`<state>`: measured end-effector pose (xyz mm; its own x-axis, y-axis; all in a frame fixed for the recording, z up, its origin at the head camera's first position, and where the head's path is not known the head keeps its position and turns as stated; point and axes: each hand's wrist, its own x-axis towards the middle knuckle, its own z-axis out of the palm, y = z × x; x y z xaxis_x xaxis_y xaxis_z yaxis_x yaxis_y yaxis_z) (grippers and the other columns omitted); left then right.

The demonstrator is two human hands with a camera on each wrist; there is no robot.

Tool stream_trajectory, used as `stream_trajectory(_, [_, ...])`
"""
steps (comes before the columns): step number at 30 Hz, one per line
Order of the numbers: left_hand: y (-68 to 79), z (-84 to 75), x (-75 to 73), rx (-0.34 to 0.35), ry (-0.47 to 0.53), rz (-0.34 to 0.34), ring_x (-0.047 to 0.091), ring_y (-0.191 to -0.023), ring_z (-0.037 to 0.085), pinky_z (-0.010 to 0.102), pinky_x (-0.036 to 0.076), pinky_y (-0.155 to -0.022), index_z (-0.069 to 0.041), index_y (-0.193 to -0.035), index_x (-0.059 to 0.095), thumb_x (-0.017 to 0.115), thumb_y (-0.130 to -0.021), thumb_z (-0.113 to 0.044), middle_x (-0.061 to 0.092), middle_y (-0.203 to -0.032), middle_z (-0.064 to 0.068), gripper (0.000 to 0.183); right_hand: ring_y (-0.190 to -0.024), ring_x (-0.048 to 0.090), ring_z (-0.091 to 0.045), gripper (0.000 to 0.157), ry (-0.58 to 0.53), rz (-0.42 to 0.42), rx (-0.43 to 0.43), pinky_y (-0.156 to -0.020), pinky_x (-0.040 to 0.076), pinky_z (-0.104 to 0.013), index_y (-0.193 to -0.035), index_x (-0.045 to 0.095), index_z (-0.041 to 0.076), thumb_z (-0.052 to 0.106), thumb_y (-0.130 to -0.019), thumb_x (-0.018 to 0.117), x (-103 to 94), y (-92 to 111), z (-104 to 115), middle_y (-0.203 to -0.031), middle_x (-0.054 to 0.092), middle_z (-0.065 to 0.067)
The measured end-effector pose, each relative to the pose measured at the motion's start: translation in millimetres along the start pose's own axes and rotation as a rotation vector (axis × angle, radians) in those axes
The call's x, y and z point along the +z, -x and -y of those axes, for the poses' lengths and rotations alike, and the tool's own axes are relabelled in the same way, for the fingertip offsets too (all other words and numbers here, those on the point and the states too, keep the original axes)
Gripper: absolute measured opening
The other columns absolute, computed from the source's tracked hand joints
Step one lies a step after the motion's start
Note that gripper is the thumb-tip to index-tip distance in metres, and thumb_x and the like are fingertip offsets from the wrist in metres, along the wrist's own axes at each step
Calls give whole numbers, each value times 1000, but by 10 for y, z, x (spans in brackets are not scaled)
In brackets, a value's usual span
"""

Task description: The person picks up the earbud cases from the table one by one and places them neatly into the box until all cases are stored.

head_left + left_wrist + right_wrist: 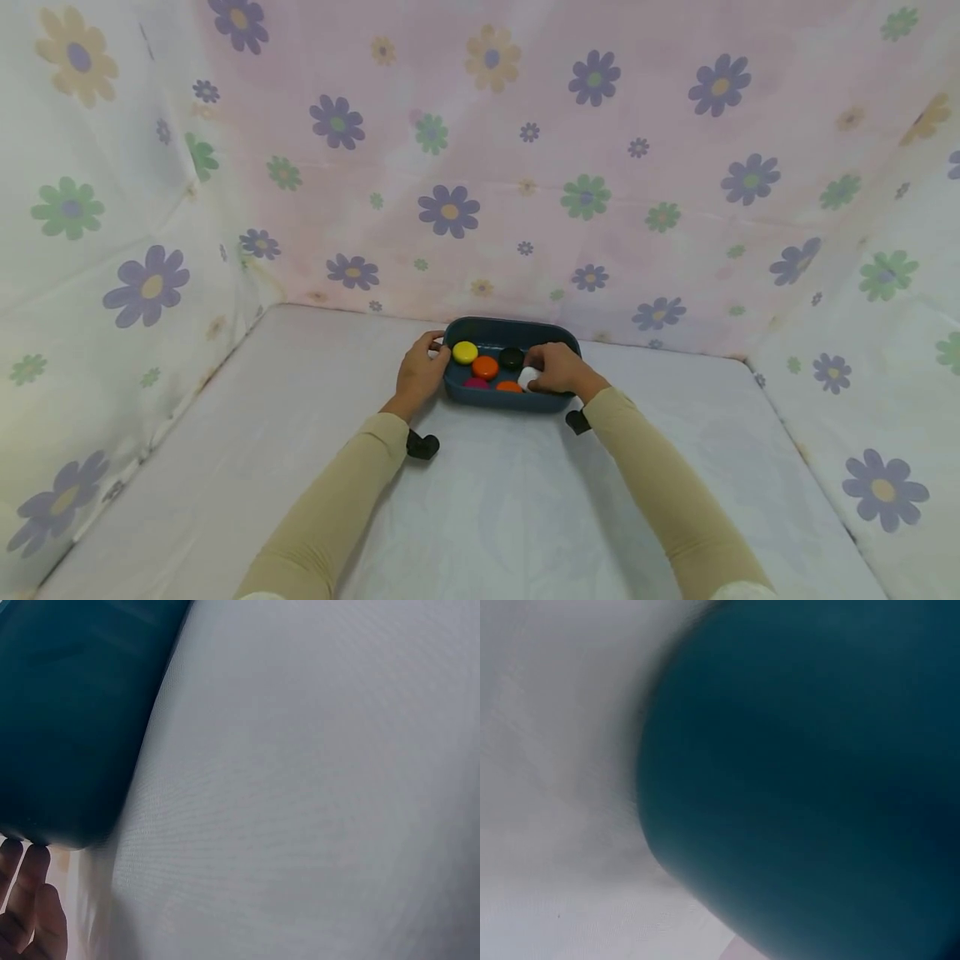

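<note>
A dark teal oval tub (510, 400) stands on the white surface with several round, smooth pieces in it. Among them are a yellow piece (465, 352), an orange piece (485, 367), a black piece (512, 358), a magenta piece (476, 383) and a second orange piece (510, 387). Inside the tub's right part, my right hand (558, 369) pinches a white round piece (527, 378). My left hand (422, 371) rests against the left end of the tub; its fingertips (36, 851) touch the outer wall. The right wrist view shows only the tub's wall (795, 780), no fingers.
White cloth (480, 500) covers the work surface. A flowered pink sheet (480, 150) hangs close behind the tub, and flowered white sheets (90, 275) close off both sides. Black wrist mounts (422, 446) hang below both sleeves.
</note>
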<state>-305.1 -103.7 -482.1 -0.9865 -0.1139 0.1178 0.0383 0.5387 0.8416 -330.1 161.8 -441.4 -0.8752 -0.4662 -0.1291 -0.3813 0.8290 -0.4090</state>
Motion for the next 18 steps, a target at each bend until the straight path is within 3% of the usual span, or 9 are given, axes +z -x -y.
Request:
stream_trajectory(9, [5,0,8,-14,6,-3,57,-88,23,34,45,-76,-19,-132,55,50,-95,-30,63,-115,7,40,-79,60,-16,31,-54,-21,15,-75,52,-35,-104,67,15,16,-76,79,-21,46,29,-86,68,-2])
stream_trajectory(18, [3,8,17,-15,6,-4,57,-90,23,36,45,-78,-19,-133,54,48,-95,-31,63,-117,7,41,-78,59,-18,33,-76,-98,25,-72,50,-33,-107,66,18,21,-77,79,-161,133,136,-91,67,-3])
